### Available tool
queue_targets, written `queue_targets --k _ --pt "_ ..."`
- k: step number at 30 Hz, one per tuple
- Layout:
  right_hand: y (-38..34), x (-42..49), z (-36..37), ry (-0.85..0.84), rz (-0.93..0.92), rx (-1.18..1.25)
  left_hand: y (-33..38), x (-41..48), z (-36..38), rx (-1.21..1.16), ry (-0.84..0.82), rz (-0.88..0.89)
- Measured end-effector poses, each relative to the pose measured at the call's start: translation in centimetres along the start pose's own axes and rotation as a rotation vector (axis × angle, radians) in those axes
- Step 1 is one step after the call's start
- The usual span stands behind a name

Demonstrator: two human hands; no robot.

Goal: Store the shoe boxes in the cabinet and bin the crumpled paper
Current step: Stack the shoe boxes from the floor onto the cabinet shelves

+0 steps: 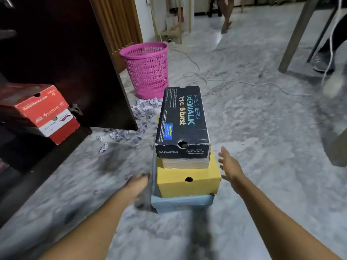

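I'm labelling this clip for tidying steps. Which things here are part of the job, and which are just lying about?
Part of the job: black shoe box, yellow box, light blue box, red boxes already in the cabinet, crumpled paper, pink bin.

Just lying about: white cable, table leg, bystander's shoe.

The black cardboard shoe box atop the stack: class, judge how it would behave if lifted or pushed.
The black cardboard shoe box looks stiff, with crisp edges; it should lift without sagging. Merely resting on the yellow cardboard box, it would probably slide off under a sideways push.
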State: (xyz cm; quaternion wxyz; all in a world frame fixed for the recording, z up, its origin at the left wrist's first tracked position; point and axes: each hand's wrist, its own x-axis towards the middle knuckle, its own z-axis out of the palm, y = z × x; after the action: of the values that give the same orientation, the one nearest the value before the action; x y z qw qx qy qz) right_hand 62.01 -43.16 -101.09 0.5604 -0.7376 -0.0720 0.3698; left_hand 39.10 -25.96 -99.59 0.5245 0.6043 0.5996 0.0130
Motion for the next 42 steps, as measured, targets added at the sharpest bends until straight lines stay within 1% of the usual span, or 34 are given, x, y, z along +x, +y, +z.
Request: queue_targets --k 1,2,4,5,6,8,10,11,14,17,20,23,27,29,31,34,38,40,42 --pt "-1.8 -0.1 0.0 0.065 -0.102 0.024 1.3 0.7 -0.7 -0.032 0.063 0.024" --pt "-3.8 -0.5 0.0 0.093 -0.202 0.025 2.8 1.0 -1.4 -0.096 0.106 0.06" --pt "-7.3 -1.2 0.4 0.068 -0.378 -0.015 6.1 0.8 -2.2 -0.232 0.115 0.168" --pt "-8.7 -1.7 0.8 0.022 -0.429 -0.043 7.8 0.1 -2.4 -0.291 0.087 0.233" --pt "-9.8 -1.9 1.4 -0.029 -0.446 -0.069 9.4 -0.2 -2.4 -0.312 0.052 0.291" --pt "-11.4 -2.6 2.7 -0.124 -0.436 -0.124 11.6 -1.1 -2.0 -0.302 -0.073 0.396" --pt "-11.9 -3.2 4.0 -0.18 -0.428 -0.16 12.1 0.3 -1.1 -0.322 -0.21 0.426" --pt "-11.9 -3.6 4.3 -0.188 -0.434 -0.162 12.2 0.4 -0.8 -0.36 -0.262 0.41" --pt "-12.6 -5.1 5.0 -0.239 -0.453 -0.099 12.5 -3.5 -1.4 -0.479 -0.283 0.368" --pt "-14.8 -7.0 6.3 -0.309 -0.509 -0.109 11.4 -5.1 -2.7 -0.655 -0.353 0.328" --pt "-17.3 -8.9 7.9 -0.379 -0.551 -0.156 10.8 -6.6 -5.7 -0.785 -0.326 0.365" --pt "-19.7 -10.9 9.5 -0.493 -0.629 -0.087 10.8 -8.1 -9.9 -0.814 -0.281 0.416" --pt "-23.3 -14.0 12.7 -0.68 -0.681 -0.034 11.6 -10.1 -16.1 -0.889 -0.226 0.513" --pt "-25.6 -15.2 15.2 -0.706 -0.717 -0.025 12.2 -10.7 -19.2 -0.92 -0.206 0.555" --pt "-28.0 -15.8 17.7 -0.694 -0.731 -0.011 13.2 -10.9 -22.5 -0.94 -0.159 0.59" --pt "-31.4 -16.5 21.3 -0.674 -0.719 0.006 15.1 -9.9 -28.0 -0.96 0.002 0.618" --pt "-35.1 -15.9 26.4 -0.647 -0.711 0.004 18.6 -7.9 -34.5 -0.956 0.292 0.587" --pt "-37.0 -15.8 29.2 -0.625 -0.728 0.037 20.2 -6.9 -37.6 -1.031 0.407 0.559" --pt "-38.9 -16.0 31.9 -0.588 -0.728 0.08 21.5 -6.1 -40.5 -1.08 0.49 0.574"
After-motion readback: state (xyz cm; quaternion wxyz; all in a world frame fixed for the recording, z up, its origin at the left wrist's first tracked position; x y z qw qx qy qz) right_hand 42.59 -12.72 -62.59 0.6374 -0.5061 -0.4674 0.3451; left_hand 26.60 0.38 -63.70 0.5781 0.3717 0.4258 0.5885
